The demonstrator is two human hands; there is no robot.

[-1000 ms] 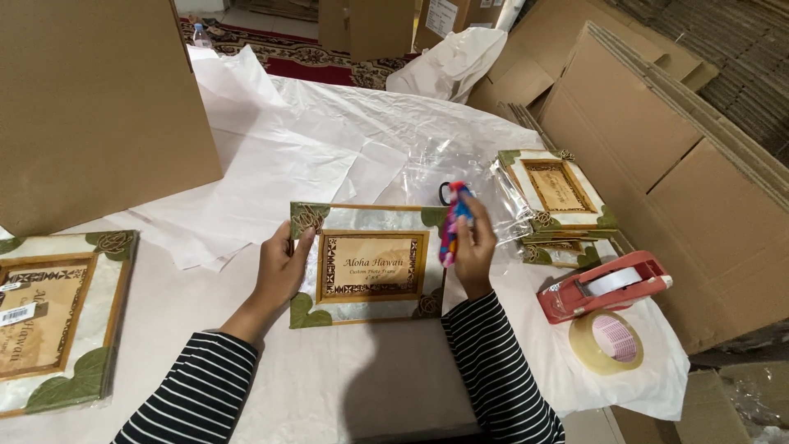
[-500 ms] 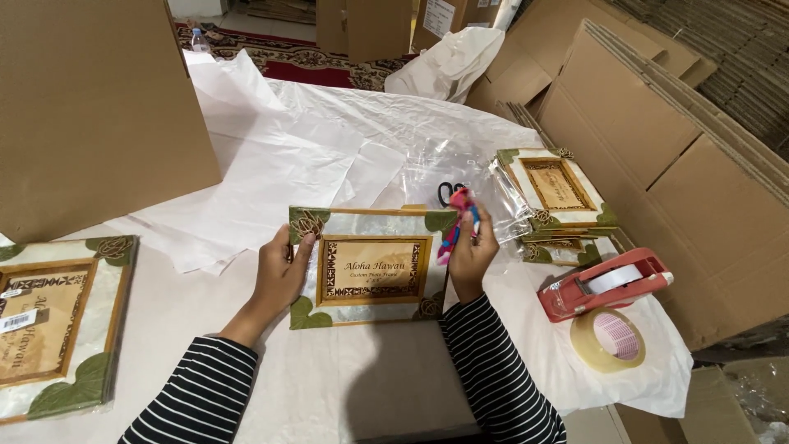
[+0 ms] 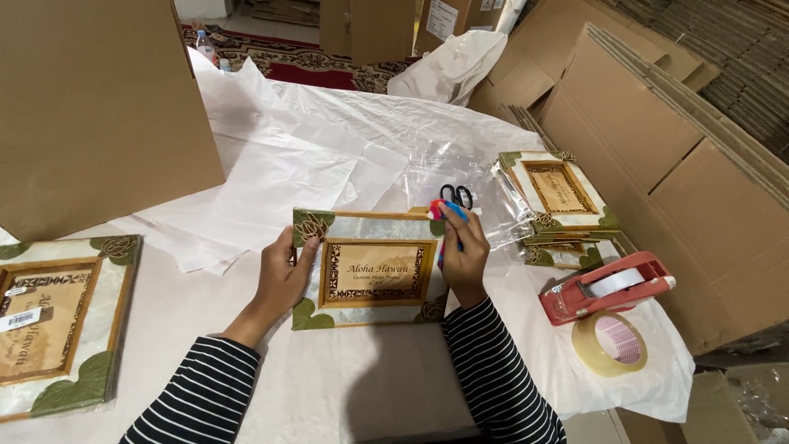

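A tall plain brown cardboard box point(image 3: 99, 107) stands at the far left of the counter point(image 3: 362, 386), and flattened brown cartons point(image 3: 682, 148) lean in a stack along the right side. At the near left lies a plastic-wrapped picture frame point(image 3: 62, 325) bearing a small white rectangular barcode label point(image 3: 18, 319) on its left part. A clear plastic bag point(image 3: 460, 168) lies crumpled at the middle far side, just left of a stack of wrapped frames point(image 3: 563, 205) with green corners.

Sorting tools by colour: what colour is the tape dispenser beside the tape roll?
The plastic tape dispenser is red with white tape loaded, clearest in the head view.
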